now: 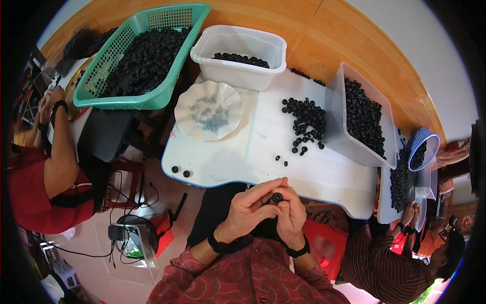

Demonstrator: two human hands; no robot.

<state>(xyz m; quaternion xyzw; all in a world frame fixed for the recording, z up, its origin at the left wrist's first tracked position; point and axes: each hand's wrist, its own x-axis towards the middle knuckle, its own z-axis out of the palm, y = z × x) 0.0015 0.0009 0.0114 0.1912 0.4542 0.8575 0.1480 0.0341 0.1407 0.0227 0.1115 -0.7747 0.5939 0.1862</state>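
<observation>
Just off the near edge of the white table (230,164), both my hands are together around a small black round part with a hole in its face (277,197). My left hand (244,212) has its thumb against the part and its fingers curved behind it. My right hand (292,219) pinches from the other side, fingertips pressed close. The rest of the part is hidden by my fingers. Ahead on the table lies a loose heap of similar black parts (310,119). Two tiny black pieces (285,163) are nearer me, and two black parts (186,174) sit at the left corner.
A scalloped white dish (185,121) holds small clear grey pieces. Behind it stand a white tub (243,73) and a green basket (152,103) of black parts; a translucent bin (340,126) is at right. Co-workers sit left (48,187) and right (390,266). Cables (119,248) lie lower left.
</observation>
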